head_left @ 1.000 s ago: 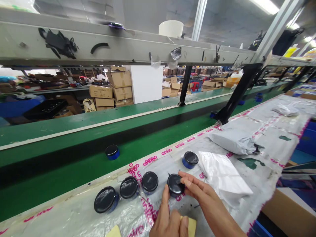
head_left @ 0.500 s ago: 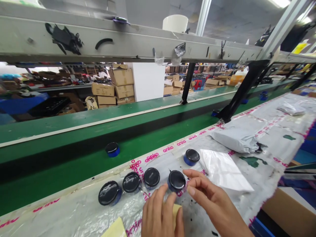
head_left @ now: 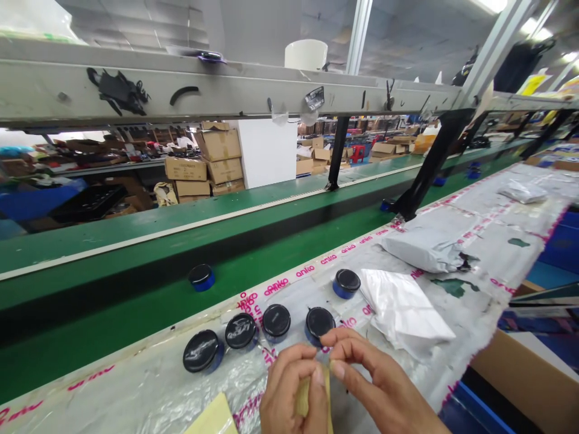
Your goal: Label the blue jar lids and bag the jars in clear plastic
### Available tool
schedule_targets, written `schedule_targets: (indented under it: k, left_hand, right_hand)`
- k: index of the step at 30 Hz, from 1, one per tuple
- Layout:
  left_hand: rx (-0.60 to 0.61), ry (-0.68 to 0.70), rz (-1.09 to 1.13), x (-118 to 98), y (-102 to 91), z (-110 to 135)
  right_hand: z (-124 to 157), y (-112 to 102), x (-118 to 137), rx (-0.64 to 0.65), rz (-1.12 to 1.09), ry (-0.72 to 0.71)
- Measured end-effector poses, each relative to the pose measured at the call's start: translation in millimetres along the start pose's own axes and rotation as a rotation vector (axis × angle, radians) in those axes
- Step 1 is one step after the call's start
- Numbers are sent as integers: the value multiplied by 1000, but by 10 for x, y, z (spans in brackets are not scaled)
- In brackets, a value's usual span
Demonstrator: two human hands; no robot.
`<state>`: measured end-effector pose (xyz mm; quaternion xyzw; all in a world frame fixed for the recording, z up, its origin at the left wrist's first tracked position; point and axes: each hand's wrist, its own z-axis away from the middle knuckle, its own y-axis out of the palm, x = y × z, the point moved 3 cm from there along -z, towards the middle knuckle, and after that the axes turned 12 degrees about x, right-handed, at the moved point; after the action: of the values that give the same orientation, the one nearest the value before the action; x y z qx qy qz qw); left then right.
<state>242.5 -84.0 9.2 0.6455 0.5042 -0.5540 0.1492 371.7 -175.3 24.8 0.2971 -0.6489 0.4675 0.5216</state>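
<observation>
i'm pinching a yellow paper slip point(head_left: 304, 399) between my left hand point(head_left: 289, 392) and my right hand point(head_left: 380, 386), both grips closed on it, and my fingertips point(head_left: 337, 369) hide its top edge. it sits just above the near edge of the table point(head_left: 136, 386), which is covered in plastic sheeting point(head_left: 149, 392) printed with pink anko lettering. a second yellow sheet point(head_left: 212, 416) lies at that near edge, left of my hands.

along the far edge run four round blue jars with black lids point(head_left: 276, 320), the one nearest my fingers just beyond them. a fifth jar point(head_left: 346, 283) stands behind that one, and a sixth point(head_left: 201, 277) sits on the green conveyor belt point(head_left: 113, 301) past the edge. the lids are on, so i cannot tell what's inside.

to my right lie a white plastic bag point(head_left: 402, 319), a grey mailer bag point(head_left: 420, 250) and a small clear bag point(head_left: 520, 191). beyond the belt, under a grey overhead beam point(head_left: 136, 90), cardboard cartons point(head_left: 219, 144) are stacked beside a white pillar point(head_left: 266, 154).
</observation>
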Motion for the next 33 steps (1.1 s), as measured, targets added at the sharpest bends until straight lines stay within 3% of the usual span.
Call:
schedule_targets:
  k: [4, 7, 12, 17, 19, 26, 33]
  left_hand:
    - [-63, 8, -63, 66, -24, 18]
    - [-6, 82, -88, 98, 1, 0]
    - [97, 73, -168, 87, -1, -135]
    - [213, 305, -466, 35, 24, -261]
    - [269, 333, -537, 83, 105, -248]
    - [193, 8, -383, 358, 386, -167]
    - [202, -81, -288, 391, 419, -223]
  right_hand:
    - [-10, -129, -36, -118, -104, 62]
    - [-55, -237, -69, -214, -231, 113]
    - [-170, -209, -196, -177, -433, 221]
    - [-258, -175, -219, -166, -421, 181]
    - [-288, -167, -199, -159, -390, 160]
    - [-397, -101, -258, -100, -310, 176]
    - [-408, -68, -304, -111, -296, 209]
